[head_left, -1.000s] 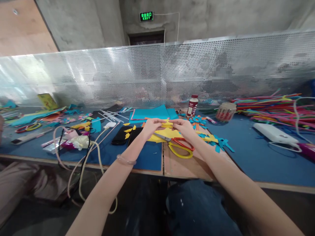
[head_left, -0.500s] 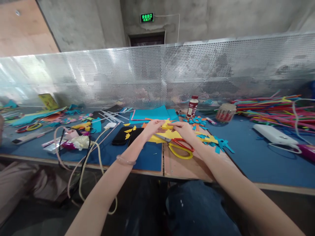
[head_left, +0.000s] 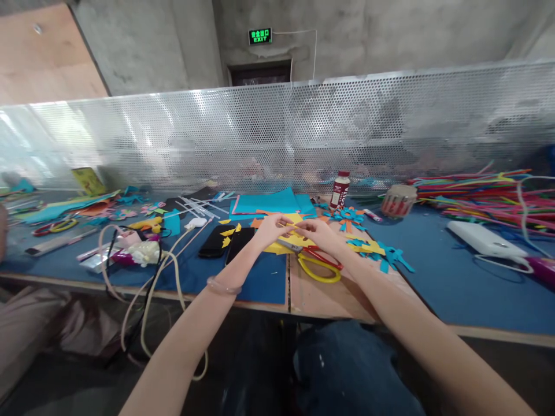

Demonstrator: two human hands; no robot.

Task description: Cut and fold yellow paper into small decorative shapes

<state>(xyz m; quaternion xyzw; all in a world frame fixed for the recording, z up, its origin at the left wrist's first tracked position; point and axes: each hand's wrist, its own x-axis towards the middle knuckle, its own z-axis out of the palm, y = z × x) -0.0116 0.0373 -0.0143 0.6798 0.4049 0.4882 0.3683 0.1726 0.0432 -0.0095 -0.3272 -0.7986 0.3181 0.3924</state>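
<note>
My left hand (head_left: 269, 229) and my right hand (head_left: 318, 232) meet above the table's middle, fingertips pinched together on a small piece of yellow paper (head_left: 291, 224). Under them lies a larger yellow paper sheet (head_left: 284, 243). Scissors with yellow and red handles (head_left: 313, 261) lie just under my right wrist, blades pointing left. A clear bangle (head_left: 222, 285) sits on my left wrist.
Two black phones (head_left: 225, 241) lie left of my hands. Blue paper sheets (head_left: 269, 203), a small bottle (head_left: 340, 189), blue and orange paper cut-outs (head_left: 347, 216), a tape roll (head_left: 398, 200), pipe cleaners (head_left: 485, 193) and a white power bank (head_left: 483, 239) lie behind and right. Cables (head_left: 147, 277) hang over the left edge.
Both hands have drawn slightly closer together and lower over the yellow sheet, still pinching the small yellow piece. The camera has tipped a little.
</note>
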